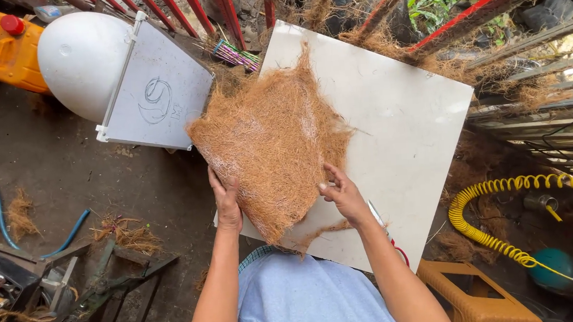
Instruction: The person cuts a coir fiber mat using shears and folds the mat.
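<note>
A rough brown sheet of coconut fibre [268, 142] lies over the left part of a white square board [407, 131]. My left hand [226, 203] presses flat on the sheet's lower left edge. My right hand [343, 194] grips the sheet's lower right edge with fingers curled around the fibre, and a thin white tool with a red end [383, 225] shows just beneath that hand on the board. The sheet's lower tip hangs toward my lap.
A white dome with a flat square plate [152, 96] stands at the back left beside an orange jug [2, 50]. Red metal bars [479, 6] run behind. A yellow coiled hose [490, 233] and orange stool [474, 296] sit right; tools and metal frames [72, 294] left.
</note>
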